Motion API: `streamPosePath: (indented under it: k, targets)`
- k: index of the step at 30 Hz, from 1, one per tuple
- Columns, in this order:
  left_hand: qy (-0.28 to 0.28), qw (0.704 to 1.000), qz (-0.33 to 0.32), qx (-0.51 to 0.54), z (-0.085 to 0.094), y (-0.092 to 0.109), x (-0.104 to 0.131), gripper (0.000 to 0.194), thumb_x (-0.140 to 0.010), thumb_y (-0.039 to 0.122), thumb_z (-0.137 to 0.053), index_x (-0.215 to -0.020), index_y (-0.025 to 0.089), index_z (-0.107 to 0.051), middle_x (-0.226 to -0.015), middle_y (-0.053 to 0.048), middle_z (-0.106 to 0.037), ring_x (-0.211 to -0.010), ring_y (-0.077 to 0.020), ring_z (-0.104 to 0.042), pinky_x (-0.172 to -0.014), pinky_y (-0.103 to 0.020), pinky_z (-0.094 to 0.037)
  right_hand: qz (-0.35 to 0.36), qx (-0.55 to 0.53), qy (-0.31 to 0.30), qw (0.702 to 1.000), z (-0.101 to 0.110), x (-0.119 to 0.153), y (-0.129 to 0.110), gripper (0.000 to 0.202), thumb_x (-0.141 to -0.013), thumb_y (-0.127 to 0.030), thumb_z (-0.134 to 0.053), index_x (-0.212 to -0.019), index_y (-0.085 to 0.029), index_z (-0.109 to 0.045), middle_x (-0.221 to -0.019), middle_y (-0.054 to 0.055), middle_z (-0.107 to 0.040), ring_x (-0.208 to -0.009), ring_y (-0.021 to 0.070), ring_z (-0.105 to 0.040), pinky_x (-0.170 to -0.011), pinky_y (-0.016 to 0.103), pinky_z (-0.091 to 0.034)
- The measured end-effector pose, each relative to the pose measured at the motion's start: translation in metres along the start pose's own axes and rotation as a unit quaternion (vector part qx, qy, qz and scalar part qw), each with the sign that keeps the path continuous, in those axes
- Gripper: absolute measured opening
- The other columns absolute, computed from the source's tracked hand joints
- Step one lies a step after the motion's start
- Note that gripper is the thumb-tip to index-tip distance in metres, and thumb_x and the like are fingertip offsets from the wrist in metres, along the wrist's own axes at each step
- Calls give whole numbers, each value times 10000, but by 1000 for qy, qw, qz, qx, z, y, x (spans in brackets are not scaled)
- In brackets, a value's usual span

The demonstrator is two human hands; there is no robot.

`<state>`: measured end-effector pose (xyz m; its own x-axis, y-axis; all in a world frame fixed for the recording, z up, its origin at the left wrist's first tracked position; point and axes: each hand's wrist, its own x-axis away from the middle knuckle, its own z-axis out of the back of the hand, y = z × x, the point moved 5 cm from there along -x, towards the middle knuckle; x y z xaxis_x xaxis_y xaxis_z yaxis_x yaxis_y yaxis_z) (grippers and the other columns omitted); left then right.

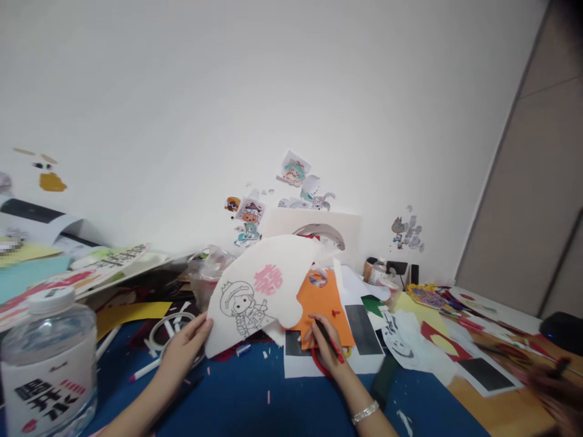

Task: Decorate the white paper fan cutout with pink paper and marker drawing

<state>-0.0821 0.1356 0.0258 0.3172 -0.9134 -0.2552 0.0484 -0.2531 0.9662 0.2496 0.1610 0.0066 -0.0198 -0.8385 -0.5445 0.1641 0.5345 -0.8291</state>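
My left hand (187, 337) pinches the lower left edge of a white fan-shaped sheet (291, 261), thumb on top. The sheet is tilted up and bears a black outline drawing of a crowned figure and a pink character. My right hand (327, 345) grips a pen (334, 349) with a dark barrel and a red end. That hand lies over an orange paper (325, 303), right of the fan-shaped sheet. Below the orange paper are white sheets with black rectangles (362, 328). Part of a red curved ring (319, 362) shows beneath my right hand.
A large water bottle (50, 358) stands at the left front. Beside it lie a white marker (144, 370) and a coiled white cable (157, 331). Paper scraps dot the blue mat (237, 400). Cut papers cover the right side, where another person's hand (553, 388) shows blurred.
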Motion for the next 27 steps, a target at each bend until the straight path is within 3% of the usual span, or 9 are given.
streamPosePath:
  k: [7, 14, 20, 23, 27]
  targets:
    - [7, 998, 29, 57, 6, -9, -4, 436, -662, 414, -669, -1040, 199, -633, -1087, -49, -676, -1068, -239, -577, -815, -250, -513, -7, 17, -68, 997, -7, 6, -16, 415, -861, -501, -434, -1052, -148, -542, -606, 19, -613, -499, 133, -562, -504, 244, -462]
    - [42, 996, 52, 62, 11, -3, -2, 458, -758, 360, -583, -1158, 138, -560, -1222, -105, -592, -1026, -219, -600, -682, -217, -532, -19, 68, -108, 992, -11, 6, -8, 369, -835, -492, -477, -954, -177, -628, -606, 5, -596, -492, 124, -529, -482, 234, -417]
    - [45, 997, 37, 60, 12, 2, 1, 436, -711, 368, -622, -1092, 155, -608, -1075, -75, -675, -919, -219, -643, -668, -241, -540, -15, 114, -103, 988, -11, 5, -11, 392, -834, -503, -453, -763, -166, -641, -593, 22, -589, -574, 166, -564, -572, 275, -451]
    - [36, 996, 37, 67, 10, 4, 2, 410, -722, 351, -613, -1082, 154, -613, -1035, -69, -690, -885, -208, -648, -656, -238, -537, 5, 156, -100, 983, -11, 6, -11, 262, -822, -407, -502, -779, -183, -632, -678, 29, -625, -666, 183, -589, -640, 284, -454]
    - [43, 996, 36, 74, 9, 8, 5, 415, -747, 336, -593, -1115, 142, -592, -1010, -66, -697, -834, -182, -655, -642, -221, -530, 95, 209, -140, 963, -22, 9, -16, 144, -791, -280, -545, -857, -201, -644, -818, 42, -638, -758, 179, -589, -694, 278, -440]
